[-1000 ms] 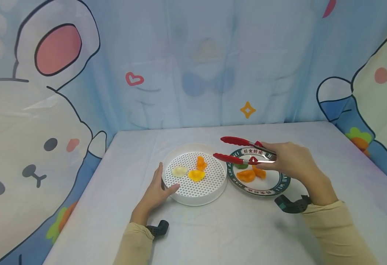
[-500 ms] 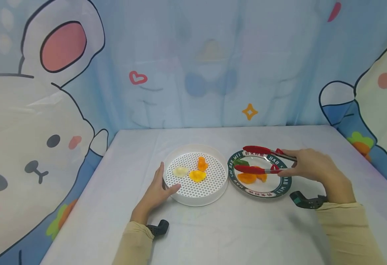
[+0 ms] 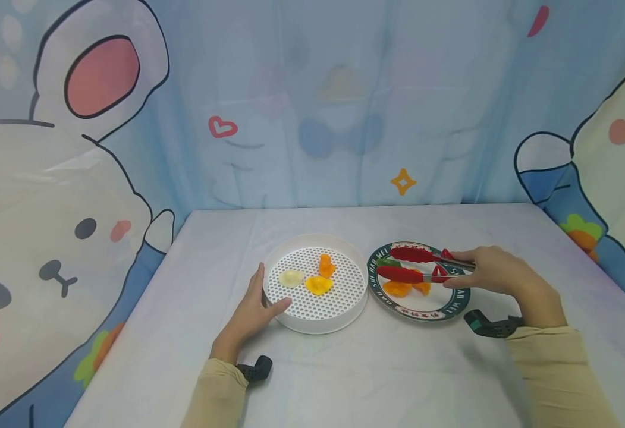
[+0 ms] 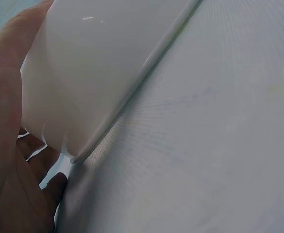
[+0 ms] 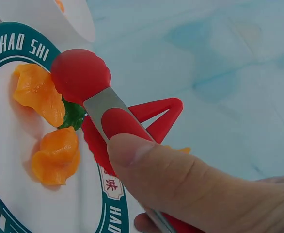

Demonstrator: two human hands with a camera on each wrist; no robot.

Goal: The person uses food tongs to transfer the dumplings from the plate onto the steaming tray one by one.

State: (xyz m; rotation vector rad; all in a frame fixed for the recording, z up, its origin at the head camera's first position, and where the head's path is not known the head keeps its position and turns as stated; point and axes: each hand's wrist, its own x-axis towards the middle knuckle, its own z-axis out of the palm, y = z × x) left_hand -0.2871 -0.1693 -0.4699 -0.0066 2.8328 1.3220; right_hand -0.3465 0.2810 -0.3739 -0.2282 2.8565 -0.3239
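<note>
My left hand (image 3: 249,314) holds the left side of a white round steamer tray (image 3: 312,326) with a perforated floor. Its thumb lies over the near rim; the fingers go along the outer wall (image 4: 98,63). Three dumpling-like pieces lie inside: one pale (image 3: 291,278), one yellow (image 3: 319,285), one orange (image 3: 326,266). My right hand (image 3: 510,276) grips red-tipped metal tongs (image 3: 408,275) above a green-rimmed plate (image 3: 430,314). The tong tips stand apart near a green dumpling-like piece (image 5: 73,115), partly hidden behind them. Two orange pieces (image 5: 57,155) lie beside it on the plate.
A white cloth (image 3: 366,374) covers the table. Plate and tray stand side by side, nearly touching. Behind the table hangs a blue cartoon curtain (image 3: 323,166). Both wrists wear black camera mounts (image 3: 257,368).
My right hand has carried the tongs rightward and down, from between tray and plate to the green piece; the gap between their tips has narrowed. The left hand keeps its place.
</note>
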